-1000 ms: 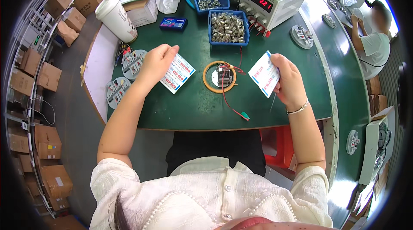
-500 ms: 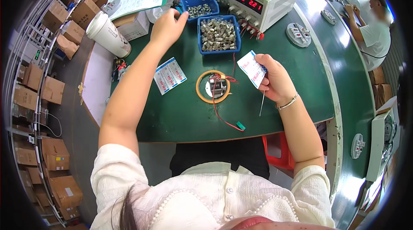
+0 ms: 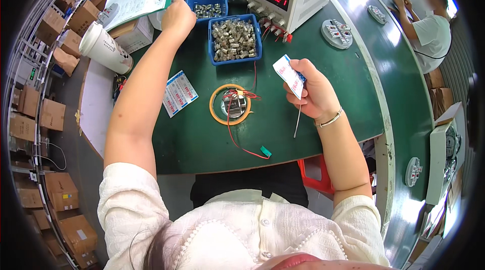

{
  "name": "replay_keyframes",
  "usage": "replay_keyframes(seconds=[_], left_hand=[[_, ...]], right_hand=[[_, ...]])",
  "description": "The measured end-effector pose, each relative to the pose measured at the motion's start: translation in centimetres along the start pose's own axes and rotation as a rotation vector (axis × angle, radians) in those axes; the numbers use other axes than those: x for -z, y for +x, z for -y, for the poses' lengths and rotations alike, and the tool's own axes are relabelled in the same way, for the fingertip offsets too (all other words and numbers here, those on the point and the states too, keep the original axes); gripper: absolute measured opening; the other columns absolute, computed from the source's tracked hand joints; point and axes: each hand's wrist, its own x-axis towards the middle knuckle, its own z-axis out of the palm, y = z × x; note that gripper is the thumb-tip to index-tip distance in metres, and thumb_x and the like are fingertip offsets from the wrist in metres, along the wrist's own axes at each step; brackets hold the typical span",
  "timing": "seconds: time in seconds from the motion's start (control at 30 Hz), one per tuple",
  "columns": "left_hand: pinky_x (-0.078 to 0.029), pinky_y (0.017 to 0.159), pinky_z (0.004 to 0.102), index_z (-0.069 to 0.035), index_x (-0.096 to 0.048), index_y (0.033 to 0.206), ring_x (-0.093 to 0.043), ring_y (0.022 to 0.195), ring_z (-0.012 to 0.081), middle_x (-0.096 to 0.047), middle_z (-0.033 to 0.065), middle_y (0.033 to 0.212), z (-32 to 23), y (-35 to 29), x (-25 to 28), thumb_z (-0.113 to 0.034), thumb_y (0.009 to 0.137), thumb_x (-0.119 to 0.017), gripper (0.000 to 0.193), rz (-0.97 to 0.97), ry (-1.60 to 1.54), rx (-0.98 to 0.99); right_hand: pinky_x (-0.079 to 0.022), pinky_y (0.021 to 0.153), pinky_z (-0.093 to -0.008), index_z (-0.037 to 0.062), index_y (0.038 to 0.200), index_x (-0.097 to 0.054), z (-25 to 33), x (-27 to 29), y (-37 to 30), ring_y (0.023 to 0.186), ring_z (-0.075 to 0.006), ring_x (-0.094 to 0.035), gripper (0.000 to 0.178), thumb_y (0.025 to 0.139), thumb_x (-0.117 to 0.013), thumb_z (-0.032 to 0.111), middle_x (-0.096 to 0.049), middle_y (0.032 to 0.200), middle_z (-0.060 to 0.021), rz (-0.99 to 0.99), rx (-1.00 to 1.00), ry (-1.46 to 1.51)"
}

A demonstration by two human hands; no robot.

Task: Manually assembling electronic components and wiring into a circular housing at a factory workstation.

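Observation:
My left hand (image 3: 178, 20) reaches to the far left, beside a small blue bin of metal parts (image 3: 207, 10) and the clipboard. Its fingers are curled, and whatever is in them is hidden. My right hand (image 3: 316, 88) grips a white and blue label sheet with red print (image 3: 289, 78). A thin metal rod (image 3: 297, 121) sticks out below the same hand. A second label sheet (image 3: 180, 94) lies flat on the green table near my left forearm. Between my arms sits a yellow ring (image 3: 212, 110) around a small dark counter-like device (image 3: 234, 105) with red wires.
A larger blue bin (image 3: 235, 61) is full of small metal-and-glass parts. Behind it stands a power supply (image 3: 298, 2) with red digits. A white cup (image 3: 103, 50), a box (image 3: 132, 36) and a clipboard (image 3: 139, 2) occupy the left. A round plate (image 3: 337, 34) lies right; a co-worker (image 3: 429, 32) sits beyond.
The whole view has shifted, so the table things appear farther left. My left hand has moved slightly farther away and its fingers look more curled. The right hand still holds the label sheet.

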Motion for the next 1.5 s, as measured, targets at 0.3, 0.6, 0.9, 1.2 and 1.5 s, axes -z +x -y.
replay_keyframes(seconds=[0.3,0.6,0.9,1.2,1.5], left_hand=[[-0.052,0.087,0.0485,0.003,-0.062,0.099,-0.066,0.100,0.0407,-0.068,0.0237,0.105,0.1,-0.9,0.2,-0.020,0.082,-0.068,0.030,-0.020,-0.024,-0.057],[-0.053,0.084,0.0426,0.000,-0.065,0.104,-0.067,0.098,0.0348,-0.070,0.0210,0.103,0.4,-1.2,0.8,-0.028,0.081,-0.069,0.036,0.034,-0.071,0.133],[-0.053,0.060,0.0315,0.001,-0.064,0.108,-0.069,0.064,0.0180,-0.072,0.0152,0.089,1.2,-1.8,2.0,-0.030,0.086,-0.068,0.037,0.024,-0.661,0.209],[-0.044,0.044,0.0233,-0.001,-0.059,0.102,-0.059,0.052,0.0105,-0.065,0.0053,0.073,7.5,-14.9,9.2,-0.030,0.095,-0.064,0.030,0.028,-0.653,0.194],[-0.050,0.063,0.0299,0.001,-0.058,0.108,-0.063,0.073,0.0138,-0.064,0.0082,0.084,10.8,-20.8,9.8,-0.025,0.092,-0.068,0.032,-0.070,0.029,-0.058]], right_hand=[[-0.024,0.034,-0.0190,0.0058,0.082,-0.059,-0.1,0.5,0.5,0.042,-0.0025,-0.034,0.020,0.094,-0.058,0.022,-0.056,0.061,0.0027,-0.030,0.006,-0.018],[-0.024,0.035,-0.0188,0.0051,0.087,-0.058,-0.1,0.5,0.6,0.044,-0.0026,-0.035,0.017,0.093,-0.059,0.021,-0.058,0.069,0.0007,-0.056,0.006,-0.051],[-0.023,0.036,-0.0188,0.0049,0.089,-0.058,-0.2,0.6,0.7,0.045,-0.0027,-0.036,0.016,0.093,-0.060,0.021,-0.058,0.070,0.0001,-0.046,0.001,-0.065],[-0.024,0.036,-0.0190,0.0041,0.089,-0.058,-0.2,0.5,0.2,0.045,-0.0026,-0.035,0.018,0.093,-0.060,0.021,-0.059,0.071,-0.0010,-0.056,-0.004,-0.095],[-0.025,0.039,-0.0192,0.0024,0.092,-0.061,-0.9,-0.8,-0.4,0.046,-0.0015,-0.034,0.019,0.093,-0.060,0.022,-0.057,0.069,0.0003,0.073,0.015,-0.316]])
